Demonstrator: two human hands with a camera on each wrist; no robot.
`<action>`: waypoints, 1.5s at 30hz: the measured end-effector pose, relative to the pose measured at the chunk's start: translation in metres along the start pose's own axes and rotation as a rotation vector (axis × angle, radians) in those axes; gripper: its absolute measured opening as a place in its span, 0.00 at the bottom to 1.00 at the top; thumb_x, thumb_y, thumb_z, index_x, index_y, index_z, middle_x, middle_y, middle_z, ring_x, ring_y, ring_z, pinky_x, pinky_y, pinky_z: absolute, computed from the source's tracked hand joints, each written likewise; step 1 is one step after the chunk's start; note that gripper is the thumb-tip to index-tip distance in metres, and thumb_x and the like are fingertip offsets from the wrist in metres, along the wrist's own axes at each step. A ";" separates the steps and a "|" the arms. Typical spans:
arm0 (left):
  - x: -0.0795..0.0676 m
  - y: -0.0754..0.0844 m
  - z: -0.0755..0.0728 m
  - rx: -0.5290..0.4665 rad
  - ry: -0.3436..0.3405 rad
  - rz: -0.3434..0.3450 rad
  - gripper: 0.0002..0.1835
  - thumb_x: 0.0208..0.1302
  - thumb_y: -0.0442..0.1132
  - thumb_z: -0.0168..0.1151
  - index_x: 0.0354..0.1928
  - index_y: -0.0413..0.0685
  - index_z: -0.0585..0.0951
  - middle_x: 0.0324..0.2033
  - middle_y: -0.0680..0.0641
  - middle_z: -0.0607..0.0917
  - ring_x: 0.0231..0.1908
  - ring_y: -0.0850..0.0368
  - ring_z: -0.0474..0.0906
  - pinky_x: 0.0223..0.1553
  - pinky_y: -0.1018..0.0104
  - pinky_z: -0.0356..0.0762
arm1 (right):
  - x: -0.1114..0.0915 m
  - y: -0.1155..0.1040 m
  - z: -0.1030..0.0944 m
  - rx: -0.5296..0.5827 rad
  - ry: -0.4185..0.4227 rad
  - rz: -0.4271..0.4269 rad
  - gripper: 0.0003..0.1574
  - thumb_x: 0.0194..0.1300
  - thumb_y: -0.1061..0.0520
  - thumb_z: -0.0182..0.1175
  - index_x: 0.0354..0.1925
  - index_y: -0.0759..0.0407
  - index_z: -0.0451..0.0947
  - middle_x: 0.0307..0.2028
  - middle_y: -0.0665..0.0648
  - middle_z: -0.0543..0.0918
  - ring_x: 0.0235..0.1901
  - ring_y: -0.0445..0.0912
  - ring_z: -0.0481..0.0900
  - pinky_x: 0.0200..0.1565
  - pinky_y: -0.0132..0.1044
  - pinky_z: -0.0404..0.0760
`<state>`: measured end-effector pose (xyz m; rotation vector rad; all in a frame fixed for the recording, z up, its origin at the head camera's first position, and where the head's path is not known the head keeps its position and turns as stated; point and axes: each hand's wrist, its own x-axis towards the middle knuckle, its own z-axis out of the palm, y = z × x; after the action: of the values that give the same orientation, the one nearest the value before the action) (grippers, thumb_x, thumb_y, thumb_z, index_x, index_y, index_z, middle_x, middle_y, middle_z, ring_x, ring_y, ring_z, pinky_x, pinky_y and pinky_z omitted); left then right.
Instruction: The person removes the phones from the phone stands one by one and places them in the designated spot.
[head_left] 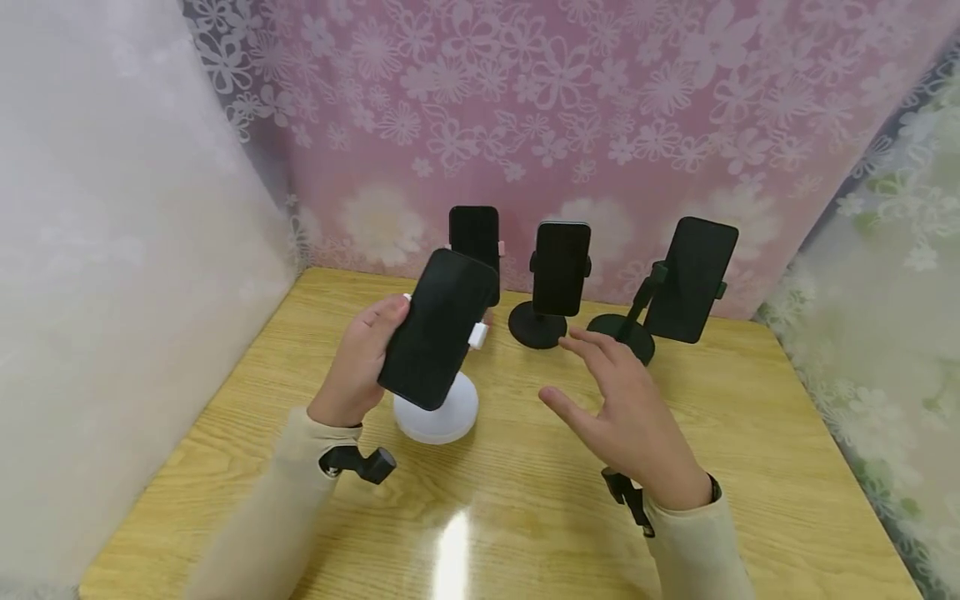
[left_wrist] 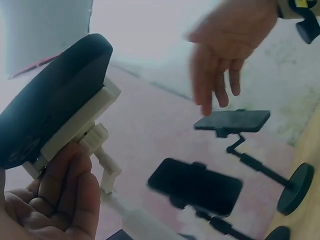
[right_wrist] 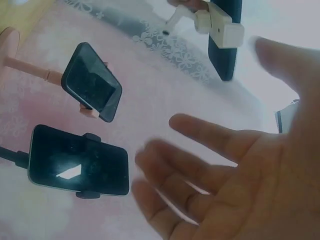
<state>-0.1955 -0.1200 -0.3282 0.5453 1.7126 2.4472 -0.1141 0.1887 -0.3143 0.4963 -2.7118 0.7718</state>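
Observation:
A black phone (head_left: 437, 329) sits tilted in the clamp (left_wrist: 80, 120) of a white phone stand, whose round base (head_left: 437, 423) rests on the table. My left hand (head_left: 358, 358) grips the clamp from behind, its fingers curled under the back and the thumb at the phone's left edge. The stand's white arm (left_wrist: 145, 225) shows below the clamp in the left wrist view. To the right, my right hand (head_left: 633, 417) hovers above the table with spread fingers, holding nothing. Beyond its fingertips in the head view is a phone (head_left: 561, 268) on a black stand (head_left: 537, 327).
At the back right, a larger phone (head_left: 692, 279) leans in another black stand (head_left: 641, 342). Behind the white stand, a phone (head_left: 474, 229) is held in a pink stand (right_wrist: 30, 70). A pink floral curtain (head_left: 480, 125) hangs behind the wooden table (head_left: 525, 517).

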 end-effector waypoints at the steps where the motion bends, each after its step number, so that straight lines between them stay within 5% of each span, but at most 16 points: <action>1: 0.000 -0.003 0.005 0.002 -0.016 -0.007 0.15 0.82 0.48 0.50 0.39 0.51 0.83 0.31 0.52 0.84 0.29 0.61 0.84 0.33 0.68 0.84 | 0.000 -0.002 0.000 0.006 -0.002 0.002 0.37 0.72 0.36 0.63 0.70 0.53 0.73 0.69 0.55 0.74 0.64 0.55 0.73 0.62 0.61 0.72; 6: 0.000 -0.018 0.024 -0.073 -0.115 -0.033 0.14 0.82 0.48 0.51 0.46 0.54 0.85 0.36 0.52 0.89 0.32 0.61 0.88 0.36 0.66 0.86 | 0.003 -0.009 0.003 0.008 0.010 -0.054 0.28 0.75 0.37 0.59 0.63 0.51 0.79 0.58 0.50 0.82 0.48 0.46 0.79 0.44 0.47 0.81; 16: -0.002 -0.041 0.048 -0.023 -0.215 -0.001 0.15 0.74 0.57 0.62 0.42 0.54 0.82 0.32 0.54 0.84 0.31 0.63 0.83 0.36 0.69 0.83 | 0.002 -0.008 0.007 0.002 0.031 -0.136 0.30 0.75 0.29 0.52 0.50 0.50 0.81 0.37 0.44 0.83 0.31 0.38 0.73 0.26 0.32 0.72; 26: 0.006 -0.054 0.050 0.066 -0.233 0.026 0.15 0.79 0.48 0.55 0.41 0.45 0.80 0.30 0.52 0.80 0.31 0.60 0.78 0.36 0.69 0.79 | 0.006 -0.011 0.010 -0.026 0.038 -0.173 0.31 0.70 0.30 0.62 0.61 0.45 0.82 0.26 0.40 0.73 0.24 0.35 0.68 0.24 0.32 0.70; 35: 0.012 -0.054 0.045 0.241 -0.227 0.146 0.18 0.79 0.39 0.48 0.42 0.27 0.79 0.31 0.55 0.79 0.34 0.60 0.76 0.42 0.67 0.76 | 0.005 -0.012 0.014 -0.036 -0.003 -0.149 0.20 0.68 0.34 0.65 0.47 0.44 0.83 0.26 0.38 0.75 0.24 0.36 0.70 0.24 0.32 0.70; 45: 0.016 -0.035 0.028 0.512 -0.203 0.158 0.12 0.79 0.38 0.55 0.51 0.37 0.82 0.46 0.43 0.84 0.43 0.52 0.80 0.50 0.60 0.81 | 0.002 -0.012 0.012 -0.030 0.005 -0.086 0.23 0.71 0.31 0.60 0.39 0.46 0.81 0.30 0.41 0.79 0.27 0.35 0.71 0.26 0.32 0.71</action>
<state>-0.2046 -0.0776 -0.3485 0.9748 2.2767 1.9365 -0.1134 0.1723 -0.3177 0.5994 -2.6741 0.7077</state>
